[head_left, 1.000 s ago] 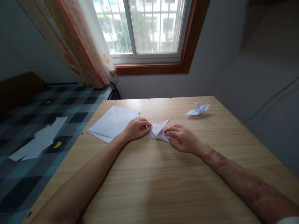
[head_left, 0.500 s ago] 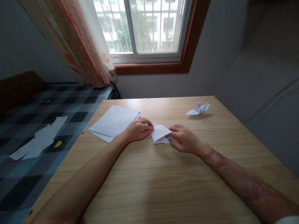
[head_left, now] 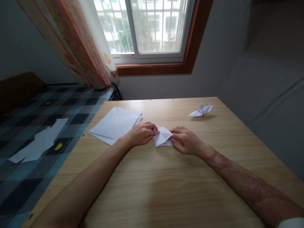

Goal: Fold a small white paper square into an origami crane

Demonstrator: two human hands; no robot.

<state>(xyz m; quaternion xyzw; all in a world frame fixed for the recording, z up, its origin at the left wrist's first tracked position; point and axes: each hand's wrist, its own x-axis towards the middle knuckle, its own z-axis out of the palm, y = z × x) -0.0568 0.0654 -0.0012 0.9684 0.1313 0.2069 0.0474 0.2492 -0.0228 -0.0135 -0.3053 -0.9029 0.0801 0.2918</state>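
Two bare forearms reach in from the near edge across the pale wood-grain worktop (head_left: pixel 154 190) and meet a little past its middle. The left hand (head_left: pixel 142 134) lies knuckles up, its fingers curled in, with the fingertips closed on the left corner of a small partly folded white paper (head_left: pixel 163 138). The right hand (head_left: pixel 186 141) faces it from the other side, fingers bent and drawn together, their tips gripping the paper's right edge. The paper lies low on the worktop between the two hands, touching both, with a creased flap showing on top and one point turned toward the far side. Just beyond the left hand, and close to its knuckles, a loose stack of white sheets (head_left: pixel 115 124) lies flat near the worktop's left edge, its corners fanned slightly apart. Farther off to the right, well apart from the hands, a finished white origami bird (head_left: pixel 200 110) stands near the far right corner of the worktop. To the left of the worktop a bed with a dark checked cover (head_left: pixel 76 110) carries an irregular white paper offcut (head_left: pixel 39 144). Behind it hangs a patterned orange and cream curtain (head_left: pixel 83 41), and beside that a window (head_left: pixel 152 25) in a brown wooden frame looks out on a building.
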